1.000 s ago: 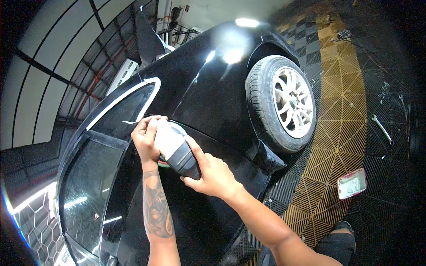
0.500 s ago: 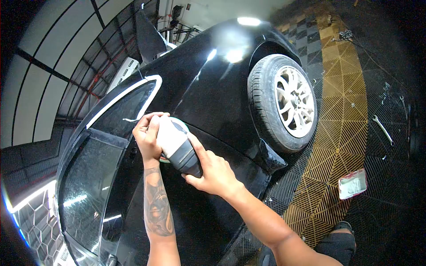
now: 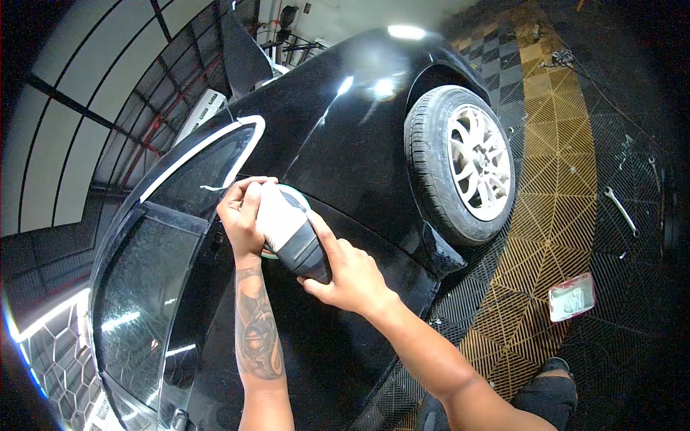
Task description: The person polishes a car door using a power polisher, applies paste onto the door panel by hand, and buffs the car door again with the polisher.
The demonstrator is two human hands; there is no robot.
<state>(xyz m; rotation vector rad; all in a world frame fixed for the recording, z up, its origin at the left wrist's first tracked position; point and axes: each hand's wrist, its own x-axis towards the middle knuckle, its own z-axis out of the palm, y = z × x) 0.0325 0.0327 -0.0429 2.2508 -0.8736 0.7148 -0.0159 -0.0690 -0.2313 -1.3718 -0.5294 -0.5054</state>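
Note:
Both of my hands grip a rounded white-and-black object (image 3: 289, 231) in front of the car's dark side panel; its exact kind I cannot make out. A green-edged disc (image 3: 298, 195) shows partly behind it. My left hand (image 3: 244, 212) is closed at the white end, thumb bent against it. My right hand (image 3: 348, 269) wraps the black end, with its index finger stretched along the side. Whether the object touches the black car (image 3: 366, 194) is hidden by my hands. White tape (image 3: 248, 154) edges the side window, with a loose end close to my left hand.
The front wheel (image 3: 467, 169) stands turned outward to the right. On the patterned floor mat (image 3: 553, 194) lie a wrench (image 3: 621, 210) and a small tray (image 3: 572, 297) with something pale in it. My knee (image 3: 543, 395) shows at the bottom right.
The view has shifted slightly. My hands and the white-and-black object sit a few pixels to the right, with the same hold.

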